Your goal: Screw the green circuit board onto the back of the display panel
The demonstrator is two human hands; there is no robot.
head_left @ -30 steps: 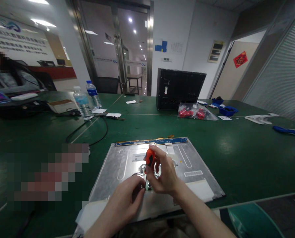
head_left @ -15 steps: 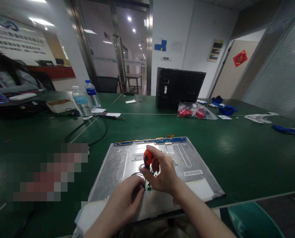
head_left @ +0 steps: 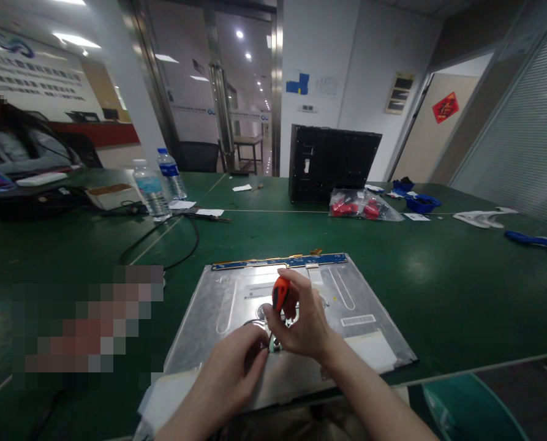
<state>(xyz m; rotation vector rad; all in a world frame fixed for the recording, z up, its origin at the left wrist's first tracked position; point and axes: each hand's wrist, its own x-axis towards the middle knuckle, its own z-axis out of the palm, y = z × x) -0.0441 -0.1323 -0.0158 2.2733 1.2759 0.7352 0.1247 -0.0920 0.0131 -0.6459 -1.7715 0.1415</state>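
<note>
A flat grey metal display panel (head_left: 199, 318) lies on the green table, with a blue circuit strip (head_left: 259, 263) along its far edge. My right hand (head_left: 303, 321) grips a screwdriver (head_left: 281, 294) by its short red and black handle. Its shaft points down at a small green circuit board (head_left: 273, 346) near the panel's middle; the tip is hard to make out. My left hand (head_left: 236, 361) rests on the panel, left of the board. Its fingertips are pinched together beside the shaft, and whatever they hold is hidden. A thin dark wire (head_left: 252, 321) curves just beyond them.
Two water bottles (head_left: 151, 190) and a black cable (head_left: 195, 245) are at the left. Behind the panel stand a black monitor housing (head_left: 332, 162) and a plastic bag of red parts (head_left: 362, 207). Blue and white pieces lie far right. Another person (head_left: 20, 138) sits far left.
The screwdriver's handle has tilted and shifted slightly to the right, and my right hand's fingers have moved with it. My left hand and the panel stay in place.
</note>
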